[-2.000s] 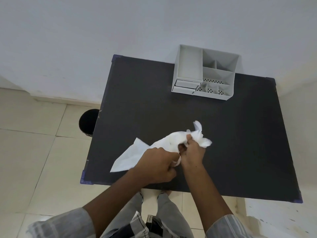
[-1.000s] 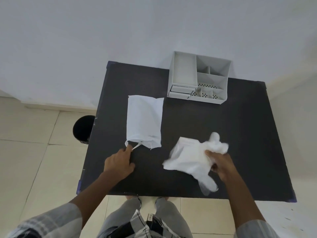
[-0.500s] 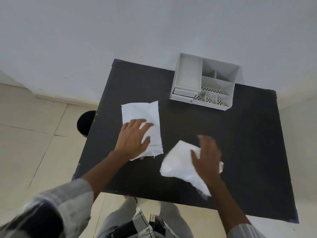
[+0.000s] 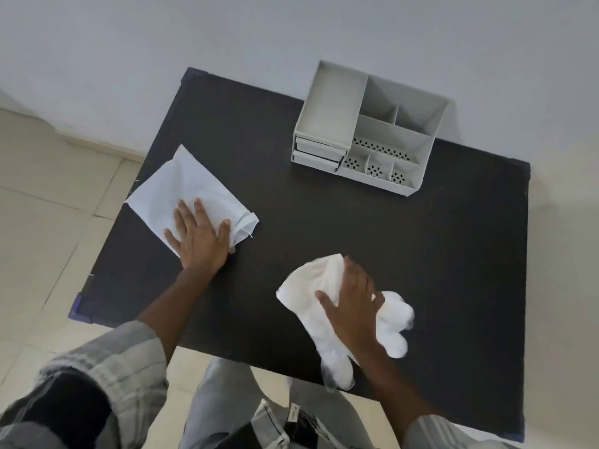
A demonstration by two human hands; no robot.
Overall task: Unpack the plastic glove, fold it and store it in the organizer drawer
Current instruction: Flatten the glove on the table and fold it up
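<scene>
Plastic glove (image 4: 311, 294) lies unpacked, unfolded; right hand (image 4: 353, 306) presses it, fingers spread. Left hand (image 4: 201, 238) flattens empty packet (image 4: 181, 189). Folding, organizer drawer (image 4: 319, 148) remain.

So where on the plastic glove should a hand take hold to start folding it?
Probably the wide cuff edge of the glove, pinched from the left. That edge lies flat and uncovered on the table, while the right hand presses the middle and the finger end bunches up at the right, partly over the table's near edge.
</scene>
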